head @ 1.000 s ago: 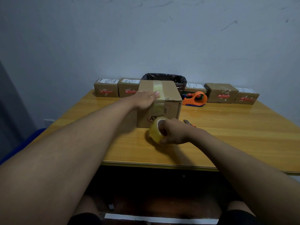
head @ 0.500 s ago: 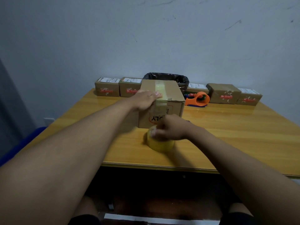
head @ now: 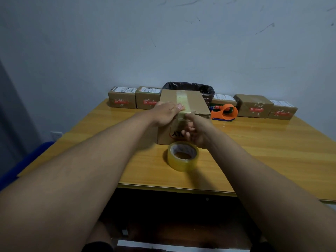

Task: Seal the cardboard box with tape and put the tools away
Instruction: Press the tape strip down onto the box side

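My left hand lies flat on the cardboard box, right hand loosely curled, empty, just beyond the tape roll.

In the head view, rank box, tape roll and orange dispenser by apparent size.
1. box, partly hidden by hands
2. tape roll
3. orange dispenser
Roll and dispenser look close; the roll is nearer the camera, so their order is unsure.
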